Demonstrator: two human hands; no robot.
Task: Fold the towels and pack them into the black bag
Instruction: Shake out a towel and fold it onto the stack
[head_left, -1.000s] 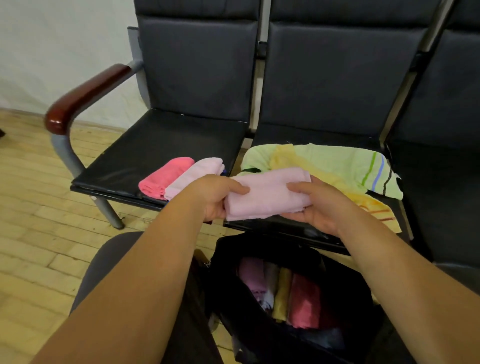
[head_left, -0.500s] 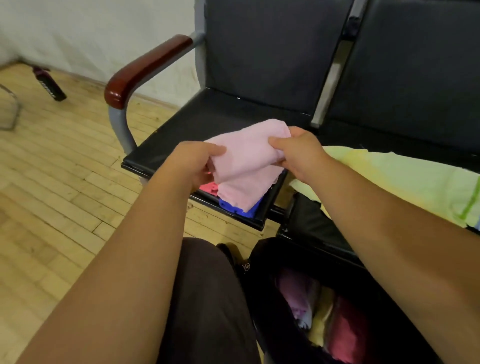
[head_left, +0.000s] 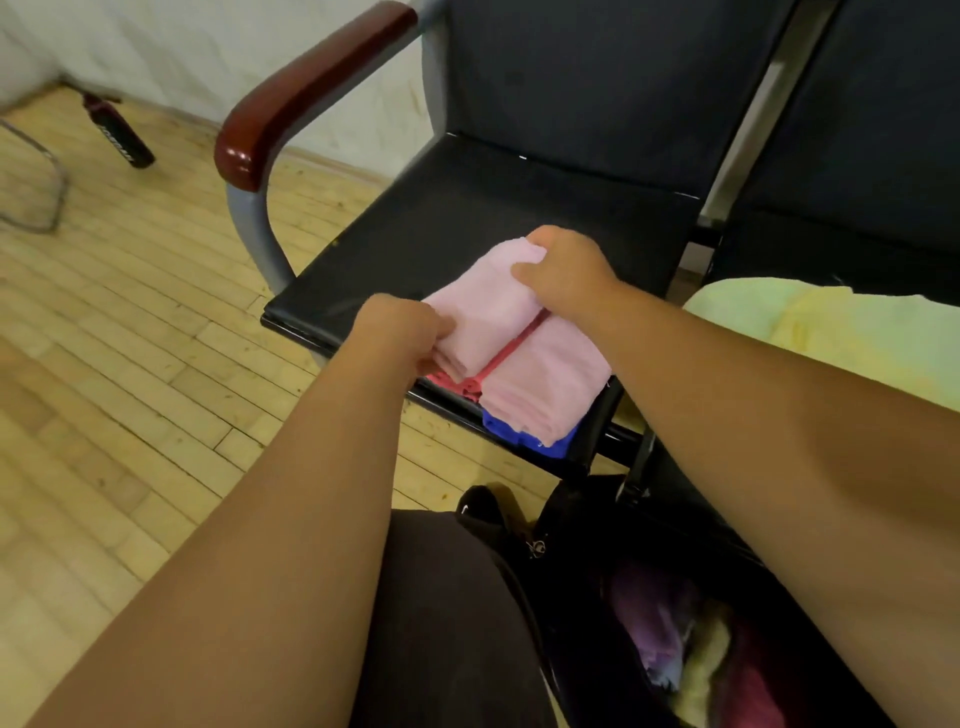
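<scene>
A folded light pink towel rests on the pile at the front of the left black seat. My left hand grips its near end and my right hand presses on its far end. It lies on a red-pink towel, beside a second folded light pink towel that sits over a blue one. The open black bag stands on the floor at lower right with several rolled towels inside.
Unfolded green and yellow towels lie on the right-hand seat. A dark red armrest on a grey frame rises at the seat's left. A metal chair leg and a black bottle are on the wooden floor at far left.
Both hands carried the folded pink towel from in front of the middle seat leftward and lowered it onto the pile on the left seat. The camera swung left and down.
</scene>
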